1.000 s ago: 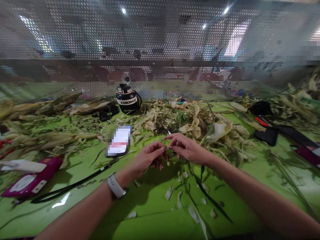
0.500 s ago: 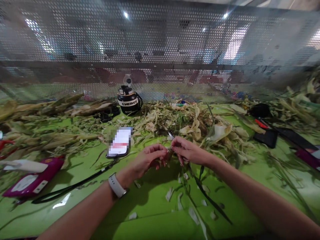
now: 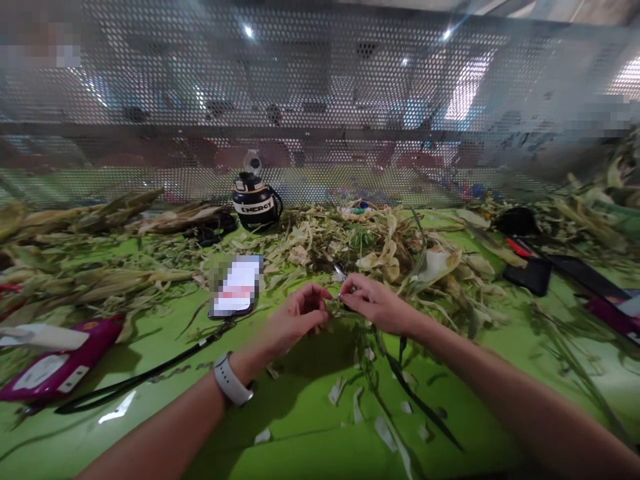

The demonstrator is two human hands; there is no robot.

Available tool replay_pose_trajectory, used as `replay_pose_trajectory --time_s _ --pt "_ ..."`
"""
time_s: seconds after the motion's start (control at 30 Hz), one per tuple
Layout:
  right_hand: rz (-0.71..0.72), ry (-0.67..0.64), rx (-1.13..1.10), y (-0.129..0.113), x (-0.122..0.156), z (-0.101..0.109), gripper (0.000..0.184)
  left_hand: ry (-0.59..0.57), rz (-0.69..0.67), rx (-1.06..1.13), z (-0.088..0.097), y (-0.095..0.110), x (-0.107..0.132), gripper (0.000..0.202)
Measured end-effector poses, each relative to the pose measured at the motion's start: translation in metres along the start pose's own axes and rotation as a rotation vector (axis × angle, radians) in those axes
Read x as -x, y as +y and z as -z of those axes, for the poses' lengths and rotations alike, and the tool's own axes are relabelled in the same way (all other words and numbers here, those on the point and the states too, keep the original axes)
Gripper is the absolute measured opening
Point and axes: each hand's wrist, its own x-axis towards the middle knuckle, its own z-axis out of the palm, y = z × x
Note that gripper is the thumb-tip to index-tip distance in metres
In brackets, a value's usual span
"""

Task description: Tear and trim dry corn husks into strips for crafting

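My left hand (image 3: 297,317) hovers over the green table (image 3: 280,413), its fingers curled and the thumb apart from the index finger. Nothing shows clearly between them. Close by on the right, my right hand (image 3: 377,303) pinches its thumb and index finger together on something small and pale that I cannot make out. A metal tool, its tip (image 3: 340,270) shiny, pokes out just beyond the right fingers. Below that hand run a long dark green leaf (image 3: 425,397) and a pale stem (image 3: 383,400). Small whitish plant scraps (image 3: 337,391) are scattered around them.
Dried leaves and husks (image 3: 390,247) are heaped behind my hands. A phone (image 3: 235,287) lies left of them, near a black strap (image 3: 150,373) and a magenta device (image 3: 65,360). A black ENERGY bottle (image 3: 255,203) stands before the perforated screen (image 3: 320,87). Rightward lies a black phone-like object (image 3: 530,273).
My left hand has drawn slightly left, and its thumb and index finger have parted. The right hand stays nearly in place, still pinching. The whole view has shifted a little.
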Motion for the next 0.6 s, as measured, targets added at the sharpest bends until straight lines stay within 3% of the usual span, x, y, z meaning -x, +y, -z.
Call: replay_pose_trajectory --time_s 0.33,0.47,0.6 --pt "0.179 -0.056 0.216 -0.01 0.009 -0.005 0.015 0.047 -0.038 -0.108 0.001 -0.008 -0.003 0.031" --pt "0.178 -0.014 0.212 -0.009 0.009 -0.006 0.017 0.134 -0.074 -0.171 -0.002 -0.005 -0.001 0.031" --pt "0.28 -0.08 0.366 -0.012 0.011 -0.008 0.012 0.197 -0.007 -0.172 -0.004 -0.002 -0.001 0.031"
